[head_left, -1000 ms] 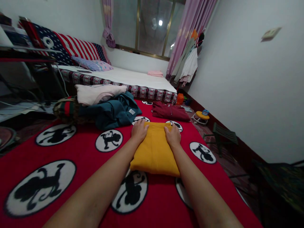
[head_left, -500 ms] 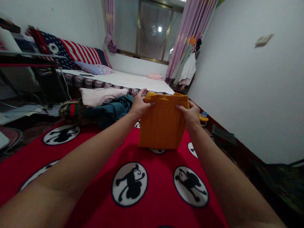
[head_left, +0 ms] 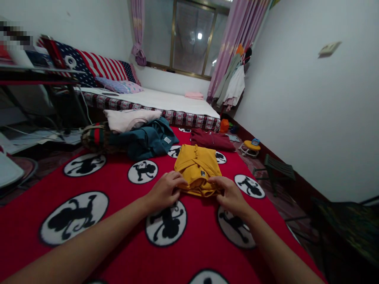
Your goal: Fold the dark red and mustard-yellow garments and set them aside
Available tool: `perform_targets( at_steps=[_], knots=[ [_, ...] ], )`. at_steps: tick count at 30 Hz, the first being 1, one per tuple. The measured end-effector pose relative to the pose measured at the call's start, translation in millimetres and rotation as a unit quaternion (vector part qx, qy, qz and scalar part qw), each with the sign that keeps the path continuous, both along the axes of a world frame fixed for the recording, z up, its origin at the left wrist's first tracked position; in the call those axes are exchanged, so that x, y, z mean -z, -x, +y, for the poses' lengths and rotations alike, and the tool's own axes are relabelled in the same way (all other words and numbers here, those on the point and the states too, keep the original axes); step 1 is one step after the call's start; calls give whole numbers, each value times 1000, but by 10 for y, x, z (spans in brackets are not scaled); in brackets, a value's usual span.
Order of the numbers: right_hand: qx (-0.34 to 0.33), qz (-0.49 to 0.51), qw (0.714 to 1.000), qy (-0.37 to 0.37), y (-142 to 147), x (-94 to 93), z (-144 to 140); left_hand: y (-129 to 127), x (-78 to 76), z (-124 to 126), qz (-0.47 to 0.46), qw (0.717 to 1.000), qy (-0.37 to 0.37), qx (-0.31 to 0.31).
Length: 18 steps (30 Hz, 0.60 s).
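Note:
A folded yellow shirt (head_left: 197,163) lies on the red blanket (head_left: 124,209) with monkey-patterned circles, its row of buttons and a small dark label facing up. My left hand (head_left: 166,187) pinches the shirt's near left corner between thumb and fingers. At the near right corner, my right hand (head_left: 231,194) has its fingers closed on the fabric beside the collar. Just beyond the shirt is a folded maroon garment (head_left: 211,140).
Left of the shirt sit a teal garment (head_left: 151,138) and a pale pink one (head_left: 132,119) in a heap. Behind stands a bed (head_left: 166,98). On the right floor are a small yellow stool (head_left: 251,146) and a dark green folding stool (head_left: 278,165).
The yellow shirt was held upright by its top edge; now it lies flat on the blanket, buttons up. Both hands have come down and nearer, and the maroon garment behind is now visible.

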State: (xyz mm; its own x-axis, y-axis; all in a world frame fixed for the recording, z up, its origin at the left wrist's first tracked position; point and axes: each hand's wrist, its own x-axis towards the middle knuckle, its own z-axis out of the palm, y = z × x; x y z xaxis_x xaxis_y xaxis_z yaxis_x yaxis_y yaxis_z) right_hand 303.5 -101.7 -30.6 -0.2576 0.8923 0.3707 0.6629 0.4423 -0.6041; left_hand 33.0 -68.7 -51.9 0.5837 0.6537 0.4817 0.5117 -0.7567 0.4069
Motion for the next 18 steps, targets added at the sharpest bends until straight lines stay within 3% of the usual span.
perform_targets(
  at_steps=[3,5,9,13,18],
  knots=[
    [28,66,996,46,112,-333,66,-47,-82,-72,-5,1000,-16,-8],
    [56,102,993,14,203,-412,170,-72,-89,-83,-4,999,-28,-15],
    [88,28,991,-95,355,-177,402,-84,-30,-76,-8,999,-43,-26],
    [100,-96,986,-97,440,122,456,-43,-12,-63,-76,996,-11,-39],
    [139,-157,971,-116,486,175,374,-8,-72,263,-208,972,-4,-114]
  ],
)
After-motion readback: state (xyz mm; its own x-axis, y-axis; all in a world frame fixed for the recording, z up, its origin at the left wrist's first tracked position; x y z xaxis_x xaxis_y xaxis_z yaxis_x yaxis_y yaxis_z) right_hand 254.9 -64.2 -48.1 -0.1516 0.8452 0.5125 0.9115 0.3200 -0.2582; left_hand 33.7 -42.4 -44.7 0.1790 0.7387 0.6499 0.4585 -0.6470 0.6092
